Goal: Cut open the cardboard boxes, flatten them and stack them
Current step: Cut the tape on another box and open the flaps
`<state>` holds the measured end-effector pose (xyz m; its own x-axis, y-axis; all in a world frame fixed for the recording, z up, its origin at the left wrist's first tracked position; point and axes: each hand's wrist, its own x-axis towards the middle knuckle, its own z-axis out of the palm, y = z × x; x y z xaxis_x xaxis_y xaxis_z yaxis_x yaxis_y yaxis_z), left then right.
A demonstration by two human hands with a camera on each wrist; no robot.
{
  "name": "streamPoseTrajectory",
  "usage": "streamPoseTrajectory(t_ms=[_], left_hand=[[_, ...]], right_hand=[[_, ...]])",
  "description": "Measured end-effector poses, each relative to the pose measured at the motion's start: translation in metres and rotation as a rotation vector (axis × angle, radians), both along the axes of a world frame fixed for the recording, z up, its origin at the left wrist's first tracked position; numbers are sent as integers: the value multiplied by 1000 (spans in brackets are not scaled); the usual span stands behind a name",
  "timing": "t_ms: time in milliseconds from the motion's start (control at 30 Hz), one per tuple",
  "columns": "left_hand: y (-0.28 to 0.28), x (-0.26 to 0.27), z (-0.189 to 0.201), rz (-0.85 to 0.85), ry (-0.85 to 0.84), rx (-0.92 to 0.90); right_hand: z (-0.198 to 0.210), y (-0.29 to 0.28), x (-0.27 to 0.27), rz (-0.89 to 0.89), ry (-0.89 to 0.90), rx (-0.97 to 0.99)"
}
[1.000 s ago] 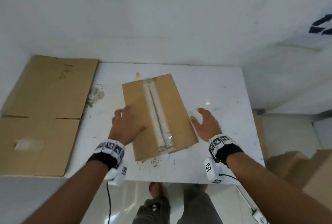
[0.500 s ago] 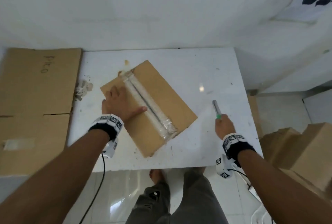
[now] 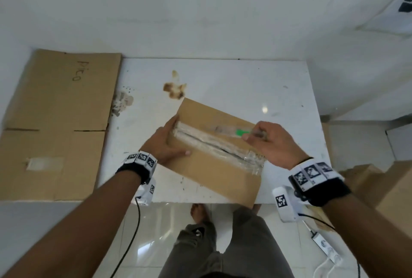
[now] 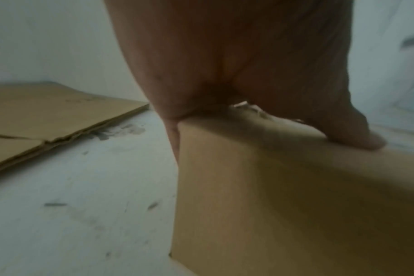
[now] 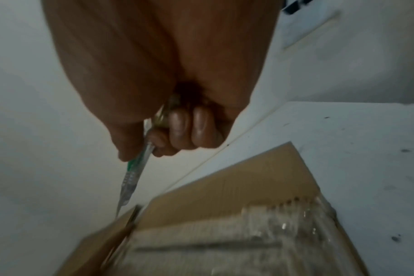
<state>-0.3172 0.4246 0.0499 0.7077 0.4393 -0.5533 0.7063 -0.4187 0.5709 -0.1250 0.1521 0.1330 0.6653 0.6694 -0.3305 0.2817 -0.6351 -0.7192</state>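
A brown cardboard box [image 3: 214, 170] lies on the white table [image 3: 234, 81], its top seam sealed with clear tape [image 3: 214, 144]. My left hand [image 3: 165, 144] grips the box's left end, thumb on top [image 4: 357, 138] and fingers down the side. My right hand [image 3: 269, 141] holds a green-and-clear utility knife [image 3: 242, 132] above the taped seam, blade pointing left. In the right wrist view the knife [image 5: 132, 175] points down at the box's far edge [image 5: 225, 186], fingers curled round the handle.
Flattened cardboard sheets [image 3: 55, 121] lie left of the table. More brown boxes [image 3: 379, 179] stand on the floor at the right. Brown stains [image 3: 175, 89] mark the tabletop. A white power strip [image 3: 327, 248] and cables lie on the tiled floor by my legs.
The box has been turned so its seam runs left to right. My right hand picked up the knife from the table's right side and brought it over the seam. My left hand shifted to the left end.
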Motion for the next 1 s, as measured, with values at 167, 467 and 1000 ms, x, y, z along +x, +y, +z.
streamPoseTrajectory(t_ms=[167,467,1000], left_hand=[[-39,-20,-15,175,-84,49],[-50,-42,-26,280,-47,129],[-33,-51,-42,235,-249,35]], right_hand=[[-12,32,-36,206,-150,-20],[-28,81,-47,591,-396,-61],[-14,94,-44,645,-466,-302]])
